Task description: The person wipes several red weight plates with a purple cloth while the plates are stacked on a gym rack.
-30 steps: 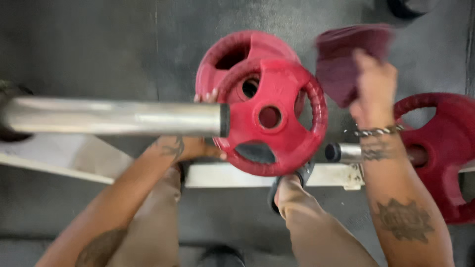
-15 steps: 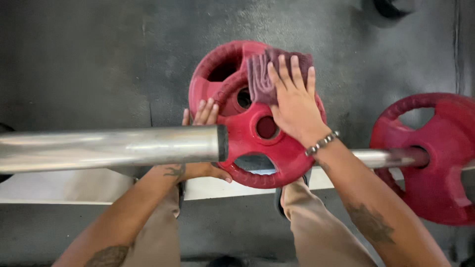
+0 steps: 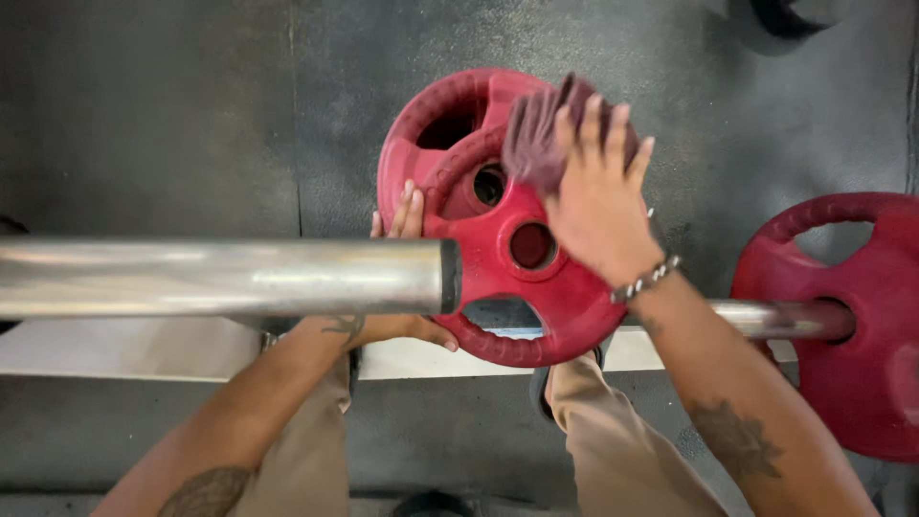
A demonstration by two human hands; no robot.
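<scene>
Shifted up-right: cloth [image 3: 536, 134] on front plate [image 3: 522, 258] rim | right hand [image 3: 598, 191] flat, pressing cloth | left hand [image 3: 402, 273] clenched on plate's left edge, behind bar [image 3: 220, 278]

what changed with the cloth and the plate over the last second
The right hand brought the maroon cloth down from the air onto the front red plate and presses it there. The left hand kept gripping the plate's edge; the steel bar stayed.

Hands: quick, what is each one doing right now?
Left hand: grips the edge of the front red weight plate, partly hidden behind the steel bar.
Right hand: fingers spread flat, pressing a maroon cloth onto that plate.
</scene>
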